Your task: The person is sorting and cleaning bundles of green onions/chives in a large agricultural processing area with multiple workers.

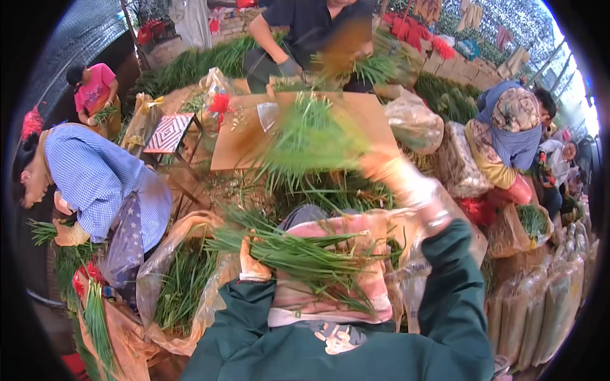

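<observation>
A bunch of long green stalks [305, 254] lies across my lap over a pink cloth [378, 286]. My left hand [254, 261], in an orange-tan glove, is closed round the left part of this bunch. Stretched out to the right, my right hand [384, 168] is smeared by motion; blurred green stalks extend leftward from it over the board. Its fingers cannot be made out. On the brown board [238, 149] ahead rests a pile of green stalks [308, 120].
Across the board sits a person [305, 25] with stalks. Others work at the left [95, 178] and right [518, 127]. An open plastic bag of greens [184, 286] stands left of my lap, wrapped bundles [540, 305] at the lower right, and a patterned stool [170, 133] at the upper left.
</observation>
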A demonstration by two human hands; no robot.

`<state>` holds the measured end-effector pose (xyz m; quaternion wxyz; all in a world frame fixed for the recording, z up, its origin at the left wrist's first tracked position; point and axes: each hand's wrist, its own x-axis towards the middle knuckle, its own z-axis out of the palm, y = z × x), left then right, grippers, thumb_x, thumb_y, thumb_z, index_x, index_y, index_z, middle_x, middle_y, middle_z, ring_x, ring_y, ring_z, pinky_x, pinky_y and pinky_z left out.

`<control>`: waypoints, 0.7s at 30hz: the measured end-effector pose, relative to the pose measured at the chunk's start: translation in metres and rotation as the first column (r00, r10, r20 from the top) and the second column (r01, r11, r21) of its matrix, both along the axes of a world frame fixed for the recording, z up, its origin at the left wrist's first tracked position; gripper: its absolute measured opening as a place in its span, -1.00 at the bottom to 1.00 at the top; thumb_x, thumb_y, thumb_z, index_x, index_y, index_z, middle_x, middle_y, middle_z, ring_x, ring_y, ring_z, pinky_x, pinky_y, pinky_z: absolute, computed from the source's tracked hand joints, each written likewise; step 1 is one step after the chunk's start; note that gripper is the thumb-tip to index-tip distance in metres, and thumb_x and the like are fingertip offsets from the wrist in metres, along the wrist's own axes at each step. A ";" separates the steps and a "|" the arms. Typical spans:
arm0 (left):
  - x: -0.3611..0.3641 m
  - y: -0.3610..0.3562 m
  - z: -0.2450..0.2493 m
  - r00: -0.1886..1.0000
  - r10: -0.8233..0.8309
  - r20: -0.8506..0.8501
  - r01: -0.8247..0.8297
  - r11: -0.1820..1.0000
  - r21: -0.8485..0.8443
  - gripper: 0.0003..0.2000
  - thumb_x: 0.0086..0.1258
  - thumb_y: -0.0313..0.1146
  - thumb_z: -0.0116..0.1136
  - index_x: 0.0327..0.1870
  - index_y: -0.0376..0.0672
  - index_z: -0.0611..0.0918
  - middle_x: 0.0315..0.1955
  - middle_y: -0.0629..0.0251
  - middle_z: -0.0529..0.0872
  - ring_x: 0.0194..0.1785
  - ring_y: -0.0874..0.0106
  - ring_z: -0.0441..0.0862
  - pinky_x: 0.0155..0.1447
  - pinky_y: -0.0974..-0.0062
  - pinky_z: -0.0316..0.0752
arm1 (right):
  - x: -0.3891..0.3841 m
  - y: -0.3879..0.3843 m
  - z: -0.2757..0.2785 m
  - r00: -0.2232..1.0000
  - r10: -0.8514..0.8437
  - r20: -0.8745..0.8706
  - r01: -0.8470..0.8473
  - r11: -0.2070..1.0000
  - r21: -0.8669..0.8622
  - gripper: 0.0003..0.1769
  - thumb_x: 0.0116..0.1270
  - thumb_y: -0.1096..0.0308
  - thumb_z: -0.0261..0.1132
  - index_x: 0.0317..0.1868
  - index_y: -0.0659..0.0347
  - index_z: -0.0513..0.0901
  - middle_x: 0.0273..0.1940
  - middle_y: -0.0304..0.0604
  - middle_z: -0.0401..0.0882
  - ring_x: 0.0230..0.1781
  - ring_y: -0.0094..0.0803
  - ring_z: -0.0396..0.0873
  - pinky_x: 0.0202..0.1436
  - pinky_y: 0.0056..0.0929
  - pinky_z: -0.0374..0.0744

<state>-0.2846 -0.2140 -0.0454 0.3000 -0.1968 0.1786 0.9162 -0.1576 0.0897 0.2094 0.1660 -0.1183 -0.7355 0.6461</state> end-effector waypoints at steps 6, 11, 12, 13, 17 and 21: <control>0.009 -0.005 0.013 0.982 -0.016 -0.186 0.021 0.999 0.026 -0.75 0.36 -0.19 0.04 -0.06 -0.08 0.56 -0.23 0.28 0.64 -0.16 0.32 0.60 0.03 0.14 0.52 | 0.017 -0.033 -0.070 0.911 -0.089 0.403 -0.279 0.588 0.759 -0.30 0.25 -0.06 0.22 0.19 0.36 0.41 0.02 0.18 0.54 0.05 0.01 0.50 0.13 -0.21 0.45; 0.013 0.001 0.029 0.999 -0.036 0.012 0.032 0.967 0.252 -0.66 0.34 -0.03 0.05 -0.08 -0.10 0.48 0.13 0.06 0.54 0.17 0.04 0.45 0.27 -0.12 0.31 | 0.096 -0.079 -0.081 0.873 -0.107 0.476 -0.296 0.660 0.691 -0.30 0.09 -0.13 0.31 0.13 0.18 0.51 0.15 0.17 0.43 0.19 0.04 0.38 0.23 -0.14 0.36; 0.014 0.004 0.034 0.999 -0.043 -0.004 0.042 0.965 0.260 -0.57 0.33 0.07 0.06 -0.04 -0.11 0.47 0.14 0.08 0.53 0.20 0.06 0.44 0.30 -0.11 0.28 | 0.100 -0.094 -0.091 0.922 -0.221 0.317 -0.139 0.575 0.806 -0.30 0.06 -0.12 0.34 0.13 0.14 0.53 0.20 0.18 0.38 0.23 0.06 0.33 0.27 -0.12 0.32; 0.018 0.006 0.040 0.997 -0.026 -0.069 0.033 0.993 0.111 -0.30 0.24 0.30 0.03 0.17 -0.13 0.41 0.23 0.10 0.45 0.26 0.12 0.38 0.34 -0.06 0.25 | 0.098 -0.107 -0.095 0.920 -0.214 0.328 -0.099 0.684 0.722 -0.33 0.03 -0.02 0.40 0.14 0.10 0.53 0.27 0.18 0.29 0.29 0.09 0.25 0.34 -0.08 0.23; 0.019 0.012 0.041 0.940 0.047 -0.337 0.017 0.983 0.185 -0.15 0.11 0.33 0.15 0.30 -0.14 0.33 0.24 0.13 0.42 0.23 0.16 0.42 0.31 0.10 0.33 | 0.091 -0.124 -0.135 0.946 -0.307 0.106 0.217 0.840 0.498 -0.75 0.11 0.31 0.39 -0.18 0.18 0.66 0.18 0.06 0.44 0.23 -0.09 0.37 0.33 -0.14 0.27; 0.038 0.001 0.045 0.899 -0.163 -0.406 0.105 0.981 -0.161 -0.09 0.14 0.34 0.12 0.38 -0.18 0.25 0.33 0.25 0.32 0.35 0.35 0.27 0.46 0.22 0.09 | 0.112 -0.128 -0.182 0.921 -0.361 0.145 0.388 0.865 -0.318 -0.81 0.16 0.35 0.36 -0.21 0.19 0.66 0.20 -0.07 0.46 0.22 -0.24 0.40 0.36 -0.19 0.24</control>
